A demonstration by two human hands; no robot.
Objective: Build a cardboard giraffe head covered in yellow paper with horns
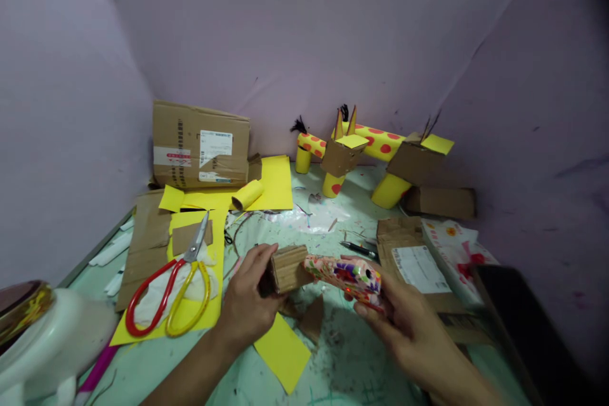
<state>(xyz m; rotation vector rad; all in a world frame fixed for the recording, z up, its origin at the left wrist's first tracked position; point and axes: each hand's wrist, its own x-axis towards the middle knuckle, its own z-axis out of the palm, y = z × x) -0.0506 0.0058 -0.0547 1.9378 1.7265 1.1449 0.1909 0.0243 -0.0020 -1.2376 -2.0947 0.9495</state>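
Note:
My left hand point(250, 298) is closed around a small cardboard box point(291, 269), raised above the table. From the right, my right hand point(404, 320) grips a glue gun point(345, 276) with a flowered cover and a small red light. Its front end meets the box's right side; whether they touch, I cannot tell. Below the hands lie a yellow paper piece point(284, 354) and a brown cardboard scrap point(313, 320). Behind them stand yellow, red-spotted paper animals with cardboard heads, one nearer point(343, 157) and one farther right point(412, 162).
Scissors point(190, 254) with red and yellow handles lie at left on yellow paper. A cardboard box point(202, 144) leans on the back wall, with a yellow tube point(247, 195) before it. A pen point(359, 249), flattened cardboard point(397, 238) and a dark object point(523, 330) lie right.

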